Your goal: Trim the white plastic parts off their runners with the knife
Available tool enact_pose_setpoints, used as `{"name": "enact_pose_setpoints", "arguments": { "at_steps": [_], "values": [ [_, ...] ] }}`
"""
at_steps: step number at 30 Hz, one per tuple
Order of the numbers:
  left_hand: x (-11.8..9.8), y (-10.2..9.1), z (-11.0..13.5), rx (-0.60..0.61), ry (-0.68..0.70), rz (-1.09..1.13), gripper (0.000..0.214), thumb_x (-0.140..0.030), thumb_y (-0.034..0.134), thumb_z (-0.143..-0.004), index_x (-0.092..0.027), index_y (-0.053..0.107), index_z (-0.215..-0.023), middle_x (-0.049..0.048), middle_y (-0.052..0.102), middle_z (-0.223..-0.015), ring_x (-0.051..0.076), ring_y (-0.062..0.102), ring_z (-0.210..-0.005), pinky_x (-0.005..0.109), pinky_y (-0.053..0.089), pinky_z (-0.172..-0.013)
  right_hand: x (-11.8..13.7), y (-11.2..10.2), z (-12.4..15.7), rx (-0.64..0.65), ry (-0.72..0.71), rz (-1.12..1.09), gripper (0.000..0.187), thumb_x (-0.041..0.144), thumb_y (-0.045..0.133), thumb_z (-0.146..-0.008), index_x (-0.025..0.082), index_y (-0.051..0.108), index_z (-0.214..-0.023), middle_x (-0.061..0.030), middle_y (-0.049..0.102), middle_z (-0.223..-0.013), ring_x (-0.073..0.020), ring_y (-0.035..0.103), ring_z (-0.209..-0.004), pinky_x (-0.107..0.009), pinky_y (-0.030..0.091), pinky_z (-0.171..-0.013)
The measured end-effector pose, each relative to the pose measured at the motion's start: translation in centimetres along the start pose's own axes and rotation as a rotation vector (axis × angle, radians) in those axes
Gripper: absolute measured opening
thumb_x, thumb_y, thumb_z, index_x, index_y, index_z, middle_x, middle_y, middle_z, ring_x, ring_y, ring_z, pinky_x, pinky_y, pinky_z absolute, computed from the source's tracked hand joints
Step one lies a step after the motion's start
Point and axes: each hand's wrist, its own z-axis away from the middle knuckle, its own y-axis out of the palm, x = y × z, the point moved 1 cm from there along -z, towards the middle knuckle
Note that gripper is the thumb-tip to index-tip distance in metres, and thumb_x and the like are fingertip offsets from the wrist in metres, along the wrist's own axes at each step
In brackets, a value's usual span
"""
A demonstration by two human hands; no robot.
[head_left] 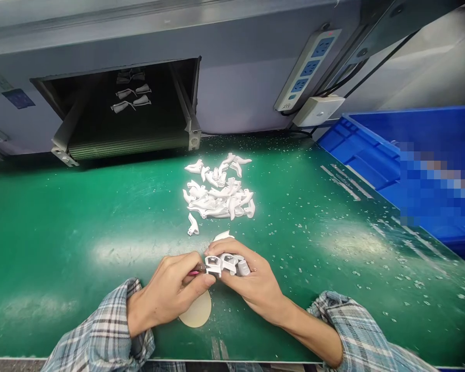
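Note:
Several white plastic parts [228, 262] with hollow ends are clasped in my right hand [261, 281], its thumb and fingers curled around them. My left hand [174, 289] is closed on a small pink-handled tool [194, 273], mostly hidden by the fingers. The tool's dark tip meets the leftmost part, and the left thumb lies close beside it. Below both hands, a round cream-coloured disc [197, 311] lies on the green table, partly covered by the left hand. Just beyond my hands is a heap of similar white curved parts [220, 199], with one single part [192, 225] lying apart at its near left.
A conveyor belt [127, 147] comes out of the machine opening at the back left, carrying several white parts [130, 106]. A blue crate [368, 150] stands at the right edge. A power strip [308, 70] is fixed to the machine. Small white scraps dot the green table [302, 206].

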Motion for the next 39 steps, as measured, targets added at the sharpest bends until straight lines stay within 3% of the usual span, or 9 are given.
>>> {"name": "enact_pose_setpoints", "arguments": {
  "at_steps": [17, 26, 33, 36, 39],
  "values": [
    [0.14, -0.02, 0.01, 0.036, -0.041, -0.001, 0.042, -0.045, 0.050, -0.102, -0.021, 0.030, -0.074, -0.0063, 0.034, -0.064, 0.010, 0.030, -0.057, 0.026, 0.021, -0.055, -0.51, 0.09, 0.15, 0.010, -0.051, -0.027, 0.033, 0.004, 0.065, -0.081, 0.029, 0.072, -0.102, -0.0003, 0.071, -0.099, -0.0171, 0.067, -0.094, -0.026, 0.049, -0.085],
    [-0.23, 0.11, 0.00, 0.056, -0.053, 0.048, 0.042, -0.046, 0.045, -0.104, -0.021, 0.030, -0.074, -0.0059, 0.033, -0.063, 0.011, 0.030, -0.056, 0.028, 0.022, -0.054, -0.51, 0.15, 0.44, -0.028, -0.140, 0.025, 0.028, 0.008, 0.067, -0.085, 0.028, 0.071, -0.104, -0.0029, 0.072, -0.099, -0.0201, 0.067, -0.095, -0.030, 0.051, -0.086],
    [-0.40, -0.27, -0.01, 0.113, -0.022, 0.070, 0.038, -0.039, 0.042, -0.106, -0.021, 0.033, -0.073, -0.0054, 0.033, -0.063, 0.011, 0.031, -0.056, 0.028, 0.023, -0.055, -0.63, 0.18, 0.52, -0.030, -0.125, 0.052, 0.030, 0.007, 0.068, -0.084, 0.029, 0.070, -0.104, -0.0005, 0.071, -0.096, -0.0178, 0.066, -0.091, -0.027, 0.051, -0.082],
    [-0.26, -0.26, 0.18, 0.022, 0.034, 0.007, 0.040, -0.039, 0.046, -0.105, -0.021, 0.034, -0.071, -0.0059, 0.034, -0.061, 0.010, 0.030, -0.054, 0.027, 0.023, -0.053, -0.69, 0.14, 0.59, -0.018, -0.114, 0.065, 0.031, 0.007, 0.069, -0.084, 0.030, 0.069, -0.106, 0.0002, 0.071, -0.097, -0.0169, 0.066, -0.091, -0.027, 0.050, -0.082],
    [-0.13, -0.23, 0.38, -0.152, 0.064, -0.036, 0.027, -0.038, 0.056, -0.101, -0.021, 0.049, -0.081, -0.0055, 0.047, -0.065, 0.009, 0.038, -0.054, 0.024, 0.029, -0.053, -0.55, 0.22, 0.49, -0.009, -0.067, 0.049, 0.029, 0.010, 0.069, -0.084, 0.030, 0.069, -0.104, 0.0002, 0.069, -0.096, -0.0171, 0.065, -0.090, -0.027, 0.050, -0.080]
  ]
}}
